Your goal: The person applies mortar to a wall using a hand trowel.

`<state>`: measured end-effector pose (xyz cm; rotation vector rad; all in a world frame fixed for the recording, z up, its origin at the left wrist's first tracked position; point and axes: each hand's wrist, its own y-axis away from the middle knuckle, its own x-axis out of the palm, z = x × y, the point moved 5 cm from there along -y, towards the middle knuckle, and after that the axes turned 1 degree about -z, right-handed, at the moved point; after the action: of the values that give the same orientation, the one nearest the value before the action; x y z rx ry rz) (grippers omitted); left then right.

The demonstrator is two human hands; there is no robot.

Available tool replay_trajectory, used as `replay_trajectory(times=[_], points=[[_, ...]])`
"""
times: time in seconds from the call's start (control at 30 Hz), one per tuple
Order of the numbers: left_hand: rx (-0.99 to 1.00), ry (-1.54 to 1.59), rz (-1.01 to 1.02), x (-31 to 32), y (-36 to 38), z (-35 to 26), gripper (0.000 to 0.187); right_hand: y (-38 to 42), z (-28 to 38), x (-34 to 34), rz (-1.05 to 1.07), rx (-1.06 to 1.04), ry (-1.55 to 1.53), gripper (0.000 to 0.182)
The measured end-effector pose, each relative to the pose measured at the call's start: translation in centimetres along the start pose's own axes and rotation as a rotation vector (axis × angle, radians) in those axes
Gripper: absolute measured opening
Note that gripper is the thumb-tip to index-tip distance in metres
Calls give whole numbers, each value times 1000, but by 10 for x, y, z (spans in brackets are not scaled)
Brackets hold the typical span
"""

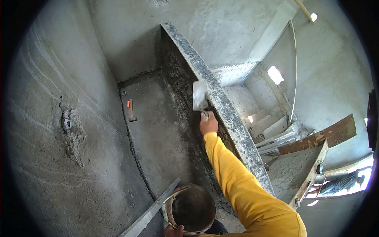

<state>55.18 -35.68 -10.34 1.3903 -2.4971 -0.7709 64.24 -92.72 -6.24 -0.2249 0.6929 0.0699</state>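
Observation:
My right hand [209, 123], at the end of a yellow sleeve, is closed round the handle of a trowel [199, 96]. The broad grey blade lies against the inner side of a low wall, just under the mottled board [233, 114] along its top. Rough wet-looking mortar [179, 85] covers that side of the wall. At the bottom, my left hand [174, 231] grips the rim of a round bucket [193, 208], dark inside and tilted toward me. Only a few left fingers show.
A long straight plank [152, 211] leans beside the bucket. A hammer [132, 110] with an orange piece lies on the concrete floor [152, 130]. A pipe fitting [67, 124] sticks out of the left wall. Steps [266, 122] and a rusty board [319, 136] stand beyond the low wall; a person [341, 184] is at far right.

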Motion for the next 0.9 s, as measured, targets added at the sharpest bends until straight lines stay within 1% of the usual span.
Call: replay_trajectory(times=[0.03,0.1,0.13,0.17,0.23,0.3,0.33,0.37,0.43,0.5,0.53,0.63,0.67,0.7,0.77,0.83,0.87,0.9], points=[[7,4,11,-1,-3,0,29,18,-10,-13,-3,-3,-28,29],[-39,-143,58,1,-4,-15,30,57,-26,-47,-47,-21,6,25],[-61,-218,75,1,-5,-23,30,76,-32,-67,-24,8,28,26],[-25,-312,63,4,-6,-36,29,96,-37,-88,6,37,47,26],[33,-496,14,14,-7,-58,36,133,-49,-130,107,-19,-12,26],[45,-495,24,23,-11,-67,34,168,-45,-172,275,-151,-119,28],[53,-492,30,28,-12,-70,33,186,-36,-195,505,46,-231,28],[114,-514,30,35,-15,-74,32,209,-32,-212,734,248,-333,28],[234,-559,37,47,-15,-78,30,262,-54,-217,940,431,-665,31],[236,-530,37,60,-10,-84,29,305,-79,-229,1082,571,-519,30],[254,-509,35,70,-16,-94,29,311,-86,-228,1145,622,-444,29],[142,-514,-41,88,-5,-131,30,301,-65,-254,1024,425,-608,30],[125,-490,-41,92,-7,-134,31,291,-60,-262,1022,405,-526,31],[112,-461,-41,97,-15,-130,32,284,-65,-266,993,304,-466,25],[130,-318,-71,104,-41,-105,32,267,-51,-279,953,339,-531,17],[149,-199,-104,107,-53,-112,32,254,-31,-291,916,350,-615,15],[155,-149,-122,110,-58,-125,32,248,-24,-294,890,355,-657,14],[156,-100,-137,113,-64,-135,32,243,-20,-295,888,315,-614,15]])
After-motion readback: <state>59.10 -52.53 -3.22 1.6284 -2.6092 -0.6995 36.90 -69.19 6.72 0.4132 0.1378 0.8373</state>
